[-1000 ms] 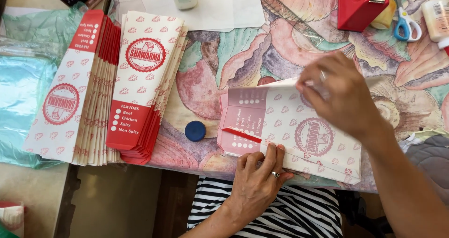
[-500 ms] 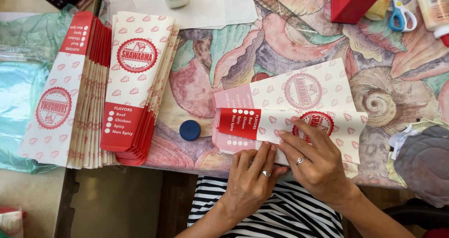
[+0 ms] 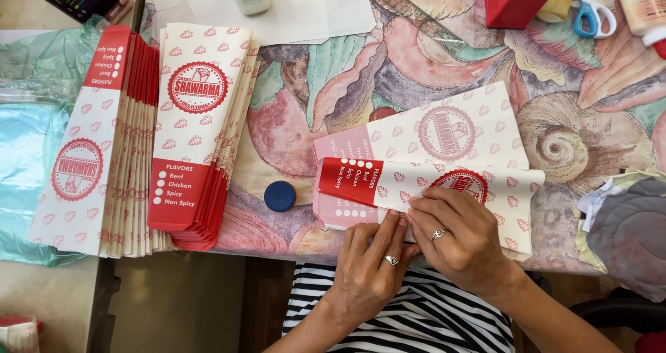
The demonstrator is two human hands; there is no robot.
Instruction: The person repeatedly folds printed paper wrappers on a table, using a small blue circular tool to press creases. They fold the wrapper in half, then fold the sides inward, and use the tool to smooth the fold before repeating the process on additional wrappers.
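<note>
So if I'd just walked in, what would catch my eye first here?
Probably the two hands, left hand and right hand, pressing a fold into a red-and-white printed paper sleeve at the near table edge. Next, the two stacks of flat sleeves fanned out at left, and the shell-patterned tablecloth beneath, with a blue cap lying between.

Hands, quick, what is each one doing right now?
Left hand: open, fingers pressing flat on the red-and-white printed paper sleeve.
Right hand: open, fingertips pressing its folded flap.
</note>
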